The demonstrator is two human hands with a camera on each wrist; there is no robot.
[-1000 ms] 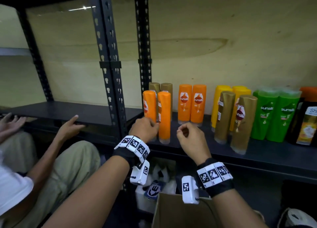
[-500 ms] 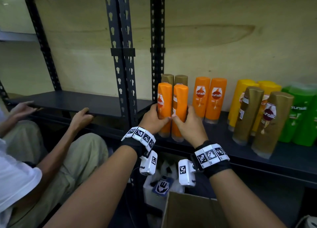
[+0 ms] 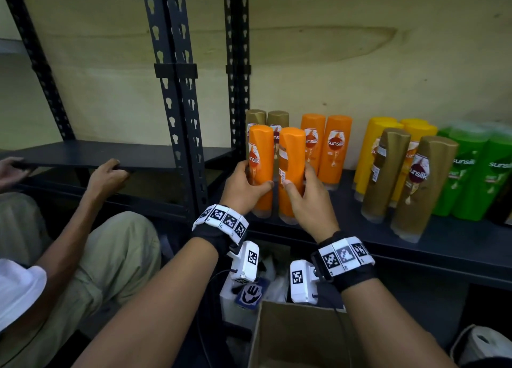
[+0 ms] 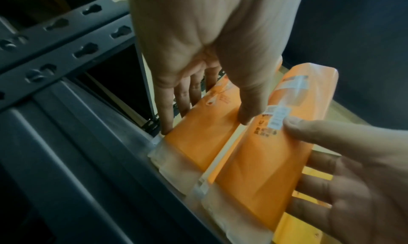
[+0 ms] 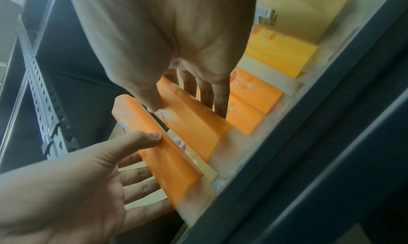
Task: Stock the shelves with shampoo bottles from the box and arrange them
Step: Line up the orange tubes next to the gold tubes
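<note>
Reaching forward side by side, both hands hold orange bottles standing upright at the front of the shelf (image 3: pixel 346 229). The left hand (image 3: pixel 243 190) wraps the left orange bottle (image 3: pixel 261 170), fingers behind, thumb across its front. The right hand (image 3: pixel 307 201) grips the right orange bottle (image 3: pixel 291 170) likewise. The two bottles nearly touch, in front of the gold bottles (image 3: pixel 256 118). The cardboard box (image 3: pixel 291 337) sits below the wrists.

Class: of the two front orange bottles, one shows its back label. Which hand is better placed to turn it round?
Right. The right hand already grips the back-label bottle; the left hand holds the other orange bottle.
</note>
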